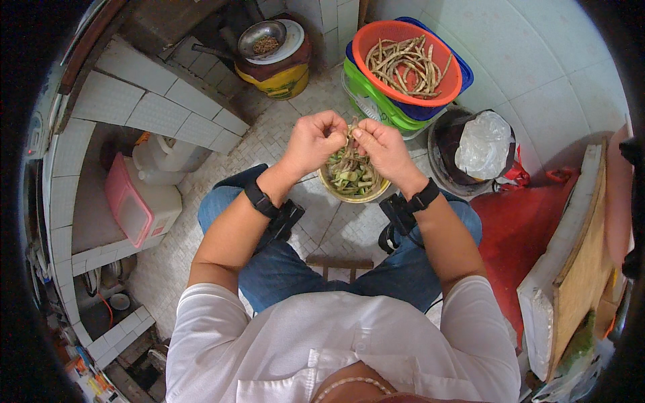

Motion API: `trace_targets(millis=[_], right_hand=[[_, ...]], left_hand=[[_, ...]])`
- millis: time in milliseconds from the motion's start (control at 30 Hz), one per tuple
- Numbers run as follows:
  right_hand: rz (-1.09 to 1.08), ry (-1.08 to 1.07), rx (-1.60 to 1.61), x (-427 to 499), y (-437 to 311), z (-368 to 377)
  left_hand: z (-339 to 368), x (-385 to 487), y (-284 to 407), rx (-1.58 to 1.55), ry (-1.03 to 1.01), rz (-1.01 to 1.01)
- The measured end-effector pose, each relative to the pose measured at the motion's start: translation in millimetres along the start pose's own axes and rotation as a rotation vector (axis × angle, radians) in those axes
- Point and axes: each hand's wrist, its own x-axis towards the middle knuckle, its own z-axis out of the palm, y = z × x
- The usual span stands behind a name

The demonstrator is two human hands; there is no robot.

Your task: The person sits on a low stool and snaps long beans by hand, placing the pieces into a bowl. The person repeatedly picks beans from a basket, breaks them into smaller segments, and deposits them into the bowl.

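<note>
My left hand [317, 138] and my right hand [381, 146] meet fingertip to fingertip over a yellowish bowl [352, 200] on the floor between my feet. Both pinch a thin, tan, dry bean pod [355, 122], mostly hidden by the fingers. Inside the bowl lie green vegetable pieces [352, 181] and brownish, stringy husks. Beyond my right hand, an orange plastic colander [359, 50] holds long, dry bean pods [398, 65]. It rests on stacked blue and green plastic tubs [358, 90].
A metal bowl of small brown beans or seeds [265, 45] sits on a lidded yellow bucket [282, 85]. At right stand a bin [438, 166] with a plastic bag and leaning boards [564, 272]. On the left, a pink-lidded box [161, 211] sits by a tiled shelf.
</note>
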Motion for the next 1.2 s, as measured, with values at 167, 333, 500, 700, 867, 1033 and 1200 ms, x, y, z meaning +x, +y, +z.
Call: trace_targets(millis=[167, 333, 500, 700, 867, 1033, 1200], right_hand=[[0.029, -0.028, 0.163, -2.3, -7.9, -1.8], [0.021, -0.034, 0.304, -3.9, -11.9, -0.3], [0.015, 0.001, 0.27, -5.6, -14.5, -1.9], [-0.127, 0.105, -0.191, -5.8, -11.5, 0.7], [-0.143, 0.097, -0.345, -5.4, -6.5, -1.2], [0.015, -0.081, -0.899, -7.0, 1.8, -9.9], [0.219, -0.195, -1.163, -8.6, 11.8, -8.2]], left_hand=[[-5.4, -0.1, 1.9, -0.444, -0.125, -0.207], [-3.2, 0.0, 2.6, -0.613, -0.152, -0.23], [-3.7, -0.7, 4.0, -0.574, -0.176, -0.232], [3.3, -3.6, 3.6, -0.243, -0.074, 0.022], [0.6, 2.2, -9.0, -0.088, -0.098, -0.047], [3.3, 5.4, -17.3, 0.18, -0.031, -0.024], [4.2, 3.6, -11.9, 0.386, -0.086, 0.005]])
